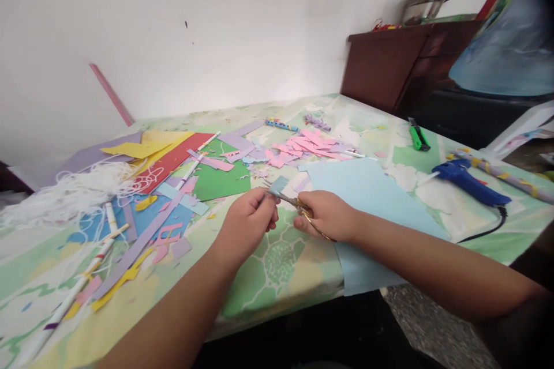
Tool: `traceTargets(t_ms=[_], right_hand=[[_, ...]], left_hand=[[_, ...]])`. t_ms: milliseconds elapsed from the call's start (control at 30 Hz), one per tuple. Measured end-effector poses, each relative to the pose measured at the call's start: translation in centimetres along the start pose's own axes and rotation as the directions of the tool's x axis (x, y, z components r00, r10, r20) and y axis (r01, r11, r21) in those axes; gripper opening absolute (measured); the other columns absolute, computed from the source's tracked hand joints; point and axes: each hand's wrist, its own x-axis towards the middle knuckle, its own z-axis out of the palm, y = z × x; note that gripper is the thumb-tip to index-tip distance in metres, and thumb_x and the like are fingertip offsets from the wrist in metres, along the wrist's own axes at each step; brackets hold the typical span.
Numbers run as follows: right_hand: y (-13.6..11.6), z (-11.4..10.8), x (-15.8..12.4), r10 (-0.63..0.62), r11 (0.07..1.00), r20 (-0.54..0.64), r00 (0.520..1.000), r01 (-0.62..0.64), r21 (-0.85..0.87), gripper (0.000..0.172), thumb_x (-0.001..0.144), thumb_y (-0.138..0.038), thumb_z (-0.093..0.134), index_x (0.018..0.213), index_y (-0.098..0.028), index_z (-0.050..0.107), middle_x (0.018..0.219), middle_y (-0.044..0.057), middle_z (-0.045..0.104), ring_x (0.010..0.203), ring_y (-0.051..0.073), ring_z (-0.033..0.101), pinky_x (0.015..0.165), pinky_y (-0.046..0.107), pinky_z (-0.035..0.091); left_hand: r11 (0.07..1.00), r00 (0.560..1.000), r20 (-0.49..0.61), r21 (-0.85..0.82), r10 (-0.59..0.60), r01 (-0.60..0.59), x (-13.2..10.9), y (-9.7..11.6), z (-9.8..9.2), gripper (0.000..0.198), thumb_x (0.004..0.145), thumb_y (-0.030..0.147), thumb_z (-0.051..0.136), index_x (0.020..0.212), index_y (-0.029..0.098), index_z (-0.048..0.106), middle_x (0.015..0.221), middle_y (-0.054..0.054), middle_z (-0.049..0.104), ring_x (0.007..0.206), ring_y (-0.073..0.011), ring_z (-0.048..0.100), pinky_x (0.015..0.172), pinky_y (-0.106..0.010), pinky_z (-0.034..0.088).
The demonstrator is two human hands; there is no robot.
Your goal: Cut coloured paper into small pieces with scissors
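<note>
My right hand (324, 213) is closed round the gold-coloured handles of a pair of scissors (289, 200), whose blades point left. Between thumb and fingers, my left hand (255, 210) pinches a small light blue piece of paper (279, 185), and the blades lie at that piece. Whether they cut into it I cannot tell. A large light blue sheet (367, 196) lies beneath and beside my right forearm, its lower corner hanging over the table edge. Several pink paper scraps (303, 147) are heaped behind my hands.
Tangled white yarn (78, 193) and coloured paper sheets (173, 161) cover the left side. A blue glue gun (471, 183) with a black cord, a green box cutter (418, 137) and a wrapped grey tube (506, 176) lie to the right. Behind stands a dark wooden cabinet (383, 63).
</note>
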Motion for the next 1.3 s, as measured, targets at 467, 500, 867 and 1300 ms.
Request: traceTargets(t_ms=[467, 500, 867, 1300], right_hand=[[-0.50, -0.29, -0.03, 0.000, 1.000, 0.008, 1.000, 0.000, 0.014, 0.041, 0.072, -0.056, 0.031, 0.064, -0.016, 0.040, 0.056, -0.001, 0.042, 0.049, 0.008, 0.032, 0.047, 0.021, 0.022], [-0.50, -0.29, -0.06, -0.006, 1.000, 0.015, 1.000, 0.005, 0.020, 0.041, 0.072, -0.056, 0.030, 0.064, -0.016, 0.041, 0.056, -0.001, 0.042, 0.049, 0.008, 0.032, 0.047, 0.021, 0.022], [-0.02, -0.01, 0.21, -0.032, 0.999, 0.045, 0.998, 0.030, 0.029, 0.039, 0.073, -0.053, 0.032, 0.063, -0.016, 0.040, 0.056, -0.001, 0.042, 0.049, 0.009, 0.033, 0.047, 0.020, 0.023], [0.00, -0.40, 0.45, -0.008, 1.000, 0.055, 0.998, 0.009, -0.022, 0.044, 0.072, -0.057, 0.030, 0.067, -0.016, 0.045, 0.058, 0.000, 0.046, 0.049, 0.009, 0.035, 0.045, 0.020, 0.021]], left_hand=[[0.959, 0.994, -0.095, 0.282, 0.061, -0.032, -0.24, -0.27, 0.45, 0.028, 0.075, 0.031, 0.035, 0.052, 0.019, 0.045, 0.046, 0.005, 0.048, 0.046, -0.0089, 0.045, 0.047, -0.021, 0.032], [0.954, 0.992, -0.103, 0.298, 0.068, -0.034, -0.30, -0.31, 0.47, 0.028, 0.075, 0.031, 0.035, 0.053, 0.019, 0.045, 0.047, 0.005, 0.048, 0.046, -0.0090, 0.045, 0.047, -0.022, 0.032], [0.924, 0.989, -0.099, 0.379, 0.106, -0.061, -0.34, -0.26, 0.49, 0.027, 0.074, 0.031, 0.036, 0.052, 0.019, 0.045, 0.047, 0.005, 0.049, 0.047, -0.0097, 0.045, 0.047, -0.022, 0.031], [0.986, 0.996, -0.081, 0.153, -0.045, 0.058, -0.07, 0.52, 0.64, 0.018, 0.071, 0.027, 0.041, 0.059, 0.019, 0.051, 0.053, 0.004, 0.055, 0.050, -0.0100, 0.052, 0.049, -0.020, 0.039]])
